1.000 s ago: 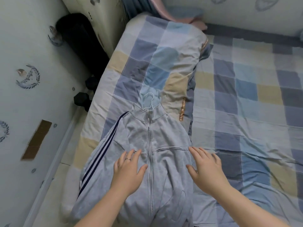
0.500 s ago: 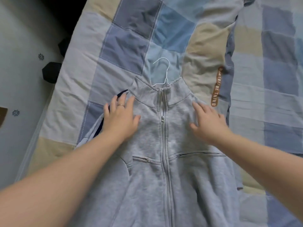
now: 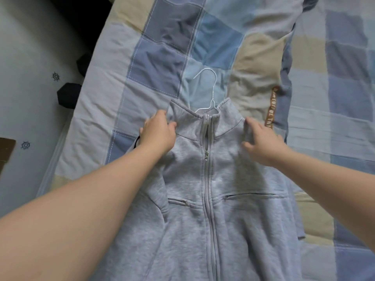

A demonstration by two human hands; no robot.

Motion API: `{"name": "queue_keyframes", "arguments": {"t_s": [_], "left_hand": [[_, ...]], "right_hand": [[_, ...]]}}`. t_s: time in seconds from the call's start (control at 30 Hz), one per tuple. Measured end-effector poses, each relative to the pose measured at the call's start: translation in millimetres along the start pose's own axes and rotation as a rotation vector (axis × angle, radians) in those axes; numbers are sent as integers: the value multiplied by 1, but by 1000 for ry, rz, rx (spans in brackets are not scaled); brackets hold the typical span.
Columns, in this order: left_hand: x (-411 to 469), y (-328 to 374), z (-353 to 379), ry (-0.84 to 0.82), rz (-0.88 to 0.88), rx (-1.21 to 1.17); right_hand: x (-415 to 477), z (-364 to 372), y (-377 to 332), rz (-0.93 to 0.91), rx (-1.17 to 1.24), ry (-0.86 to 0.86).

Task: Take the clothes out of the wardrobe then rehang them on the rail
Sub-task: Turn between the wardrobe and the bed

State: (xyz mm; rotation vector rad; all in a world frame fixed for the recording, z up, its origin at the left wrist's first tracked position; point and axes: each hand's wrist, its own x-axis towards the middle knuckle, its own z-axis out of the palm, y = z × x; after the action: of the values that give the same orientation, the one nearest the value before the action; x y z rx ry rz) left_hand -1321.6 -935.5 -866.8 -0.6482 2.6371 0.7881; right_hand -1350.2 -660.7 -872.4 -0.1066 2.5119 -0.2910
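**A:** What can't you make out?

**B:** The hem of the grey jacket (image 3: 233, 175) runs off the bottom edge. Of the white hanger (image 3: 213, 88) only the hook and the neck show above the collar (image 3: 182, 112); the rest is inside the cloth. The sleeve on the left lies mostly under the forearm, with a bit of dark stripe peeping out by the wrist. The brown label (image 3: 271, 110) on the quilt has lettering I can't read fully, and the dark things on the floor (image 3: 69, 94) beside the bed are just shapes.

**A:** How does the jacket lie?

**B:** Flat on the checked quilt (image 3: 162, 63) of the bed, front up. Its long axis runs away from the camera, with the collar at the far end and the hook pointing on past it. The zip (image 3: 206, 175) is done up to the chest and open above that.

**A:** And the hands?

**B:** One at each shoulder, just beside the collar. The left hand (image 3: 159, 134) is curled tight, with the thumb and fingers bunching the cloth at the collar's edge (most of the fingers are hidden behind the back of the hand). The right hand (image 3: 263, 145) is looser. Its fingers are bent over the shoulder seam, and a fold of grey cloth is pinched between forefinger and thumb. Neither touches the hanger.
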Motion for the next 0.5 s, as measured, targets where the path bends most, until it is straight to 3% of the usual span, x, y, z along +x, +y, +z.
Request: {"name": "queue_keyframes", "arguments": {"t_s": [0.2,0.4,0.5], "left_hand": [[-70,3,-39,-30,101,-226],[-174,29,-80,-26,149,-267],[-231,35,-103,-25,86,-336]], "right_hand": [[-47,-32,12,-76,116,39],[-125,-64,28,-145,34,-57],[-174,-91,31,-250,-9,-106]]}}
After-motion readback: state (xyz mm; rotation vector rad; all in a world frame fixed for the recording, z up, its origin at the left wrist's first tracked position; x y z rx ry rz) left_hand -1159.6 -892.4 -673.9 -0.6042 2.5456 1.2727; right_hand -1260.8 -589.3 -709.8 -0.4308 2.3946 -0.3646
